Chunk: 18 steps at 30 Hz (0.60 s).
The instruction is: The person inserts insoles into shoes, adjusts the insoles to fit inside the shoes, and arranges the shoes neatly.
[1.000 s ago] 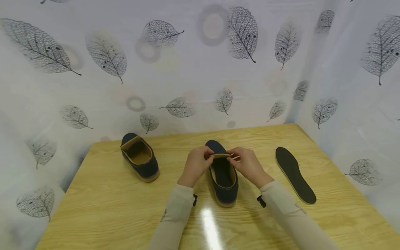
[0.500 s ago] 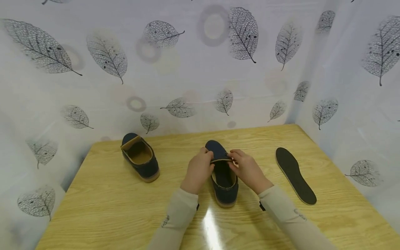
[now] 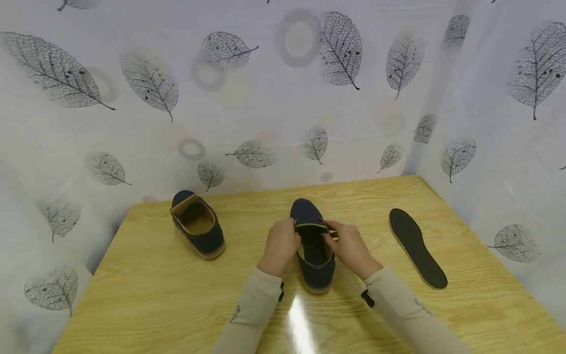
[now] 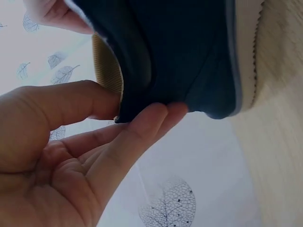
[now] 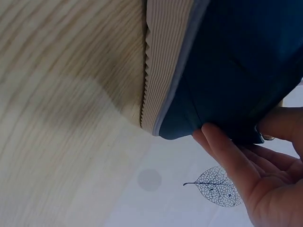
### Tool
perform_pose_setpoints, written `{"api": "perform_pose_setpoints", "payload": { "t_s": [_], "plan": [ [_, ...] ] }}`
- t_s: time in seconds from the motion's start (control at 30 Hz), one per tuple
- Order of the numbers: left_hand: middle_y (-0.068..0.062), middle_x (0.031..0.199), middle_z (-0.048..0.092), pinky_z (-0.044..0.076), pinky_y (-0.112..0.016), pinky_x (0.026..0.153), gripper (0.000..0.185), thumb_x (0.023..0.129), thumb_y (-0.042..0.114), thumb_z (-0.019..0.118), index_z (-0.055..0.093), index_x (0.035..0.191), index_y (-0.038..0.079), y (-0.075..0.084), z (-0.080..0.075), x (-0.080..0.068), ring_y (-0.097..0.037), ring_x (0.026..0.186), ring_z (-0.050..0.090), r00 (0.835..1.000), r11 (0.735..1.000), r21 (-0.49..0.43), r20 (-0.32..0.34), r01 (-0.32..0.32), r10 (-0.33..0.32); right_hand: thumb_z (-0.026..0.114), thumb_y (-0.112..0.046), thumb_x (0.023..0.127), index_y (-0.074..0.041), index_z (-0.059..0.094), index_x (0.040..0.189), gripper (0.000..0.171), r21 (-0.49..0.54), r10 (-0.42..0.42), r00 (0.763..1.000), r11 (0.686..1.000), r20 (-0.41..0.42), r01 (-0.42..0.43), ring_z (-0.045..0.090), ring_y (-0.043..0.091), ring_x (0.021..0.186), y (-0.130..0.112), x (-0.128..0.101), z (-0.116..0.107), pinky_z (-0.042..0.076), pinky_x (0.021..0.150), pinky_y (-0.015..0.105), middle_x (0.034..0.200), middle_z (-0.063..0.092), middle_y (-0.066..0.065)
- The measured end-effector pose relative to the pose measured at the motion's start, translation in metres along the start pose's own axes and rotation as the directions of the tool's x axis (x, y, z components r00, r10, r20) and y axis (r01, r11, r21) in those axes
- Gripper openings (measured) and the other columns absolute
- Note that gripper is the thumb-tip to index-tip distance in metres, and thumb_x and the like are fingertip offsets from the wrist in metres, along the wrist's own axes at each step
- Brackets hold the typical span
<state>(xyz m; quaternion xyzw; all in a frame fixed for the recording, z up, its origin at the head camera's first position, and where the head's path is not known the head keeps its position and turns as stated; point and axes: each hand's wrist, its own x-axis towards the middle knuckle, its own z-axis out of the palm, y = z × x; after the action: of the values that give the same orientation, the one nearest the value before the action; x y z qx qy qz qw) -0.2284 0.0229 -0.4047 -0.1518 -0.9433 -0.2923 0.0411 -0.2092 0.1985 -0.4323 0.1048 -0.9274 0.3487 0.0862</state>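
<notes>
A dark blue slip-on shoe (image 3: 315,255) with a pale ribbed sole stands mid-table, toe pointing away from me. My left hand (image 3: 283,246) grips the left edge of its opening. In the left wrist view the thumb (image 4: 71,101) is inside the tan lining and the fingers (image 4: 147,127) lie on the outer blue cloth (image 4: 189,56). My right hand (image 3: 349,248) holds the right edge. In the right wrist view its fingers (image 5: 227,151) lie under the blue side (image 5: 246,56) and the thumb curls over the rim. The inside of the shoe looks dark.
A second blue shoe (image 3: 197,224) with a tan lining stands at the table's back left. A loose black insole (image 3: 417,248) lies flat at the right. The wooden table (image 3: 155,295) is enclosed by leaf-patterned sheets on three sides.
Both hands have slid toward me from the front of the opening to its two sides. The tan edge they pinched up has gone down flat.
</notes>
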Motion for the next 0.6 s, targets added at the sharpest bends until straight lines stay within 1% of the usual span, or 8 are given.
{"api": "perform_pose_setpoints", "payload": {
  "t_s": [0.1, 0.17, 0.23, 0.3, 0.4, 0.47, 0.53, 0.6],
  "plan": [
    [-0.018, 0.088, 0.069, 0.050, -0.030, 0.055, 0.017, 0.083, -0.005, 0.063, 0.067, 0.099, -0.005, -0.001, 0.002, 0.002, -0.026, 0.070, 0.066, 1.000, 1.000, 0.021, -0.004, -0.019, 0.019, 0.063, -0.001, 0.091, 0.010, 0.059, 0.123, 0.035, -0.003, -0.001, 1.000, 1.000, -0.016, 0.001, 0.068, 0.036, 0.093, 0.000, -0.001, 0.001, 0.058, 0.070, 0.034, 0.114, 0.064, 0.027],
    [-0.017, 0.090, 0.070, 0.050, -0.030, 0.056, 0.025, 0.085, -0.005, 0.062, 0.067, 0.109, -0.004, -0.002, 0.004, 0.003, -0.025, 0.070, 0.066, 0.999, 0.999, 0.033, -0.010, -0.035, 0.035, 0.063, 0.000, 0.090, 0.010, 0.057, 0.126, 0.038, -0.016, -0.028, 0.999, 0.999, -0.043, 0.028, 0.068, 0.035, 0.091, 0.001, -0.002, 0.002, 0.058, 0.068, 0.033, 0.115, 0.063, 0.027],
    [-0.017, 0.097, 0.070, 0.053, -0.032, 0.063, 0.032, 0.086, -0.004, 0.062, 0.064, 0.118, -0.002, -0.002, 0.006, 0.005, -0.027, 0.077, 0.067, 0.997, 0.997, 0.044, -0.026, -0.067, 0.068, 0.064, 0.001, 0.089, 0.007, 0.055, 0.130, 0.041, -0.057, -0.101, 0.992, 0.994, -0.077, 0.097, 0.068, 0.034, 0.092, 0.003, -0.001, 0.003, 0.058, 0.069, 0.033, 0.117, 0.063, 0.026],
    [-0.017, 0.102, 0.069, 0.055, -0.036, 0.070, 0.034, 0.087, -0.002, 0.064, 0.063, 0.122, 0.000, -0.001, 0.008, 0.005, -0.029, 0.084, 0.067, 0.994, 0.995, 0.039, -0.045, -0.096, 0.098, 0.065, 0.003, 0.089, 0.004, 0.056, 0.130, 0.042, -0.111, -0.195, 0.974, 0.977, -0.119, 0.182, 0.068, 0.033, 0.092, 0.005, 0.000, 0.004, 0.057, 0.070, 0.034, 0.120, 0.061, 0.025],
    [-0.014, 0.106, 0.069, 0.055, -0.038, 0.078, 0.030, 0.088, 0.001, 0.066, 0.066, 0.118, 0.003, 0.000, 0.010, 0.006, -0.029, 0.093, 0.067, 0.990, 0.991, 0.043, -0.067, -0.123, 0.126, 0.066, 0.005, 0.087, 0.001, 0.061, 0.125, 0.039, -0.194, -0.320, 0.933, 0.938, -0.168, 0.287, 0.067, 0.034, 0.096, 0.010, 0.001, 0.006, 0.057, 0.074, 0.037, 0.121, 0.061, 0.024],
    [-0.013, 0.101, 0.070, 0.055, -0.037, 0.077, 0.024, 0.088, 0.002, 0.067, 0.070, 0.111, 0.004, 0.000, 0.010, 0.006, -0.028, 0.091, 0.067, 0.989, 0.992, 0.042, -0.076, -0.121, 0.124, 0.067, 0.006, 0.086, 0.002, 0.065, 0.119, 0.034, -0.211, -0.358, 0.915, 0.924, -0.189, 0.318, 0.066, 0.035, 0.097, 0.012, 0.002, 0.006, 0.057, 0.074, 0.038, 0.120, 0.061, 0.025],
    [-0.012, 0.098, 0.071, 0.055, -0.036, 0.076, 0.020, 0.088, 0.003, 0.068, 0.073, 0.107, 0.005, 0.001, 0.010, 0.006, -0.028, 0.089, 0.067, 0.989, 0.992, 0.051, -0.083, -0.118, 0.122, 0.068, 0.006, 0.085, 0.002, 0.067, 0.116, 0.031, -0.206, -0.366, 0.910, 0.922, -0.195, 0.327, 0.066, 0.035, 0.098, 0.013, 0.001, 0.007, 0.056, 0.075, 0.038, 0.120, 0.061, 0.025],
    [-0.012, 0.098, 0.071, 0.055, -0.036, 0.076, 0.020, 0.087, 0.003, 0.068, 0.072, 0.107, 0.005, 0.001, 0.010, 0.006, -0.027, 0.090, 0.067, 0.990, 0.994, 0.045, -0.087, -0.104, 0.108, 0.068, 0.005, 0.085, 0.004, 0.065, 0.117, 0.032, -0.172, -0.340, 0.921, 0.935, -0.191, 0.310, 0.067, 0.034, 0.097, 0.012, 0.001, 0.007, 0.057, 0.074, 0.037, 0.121, 0.061, 0.025]
  ]
}}
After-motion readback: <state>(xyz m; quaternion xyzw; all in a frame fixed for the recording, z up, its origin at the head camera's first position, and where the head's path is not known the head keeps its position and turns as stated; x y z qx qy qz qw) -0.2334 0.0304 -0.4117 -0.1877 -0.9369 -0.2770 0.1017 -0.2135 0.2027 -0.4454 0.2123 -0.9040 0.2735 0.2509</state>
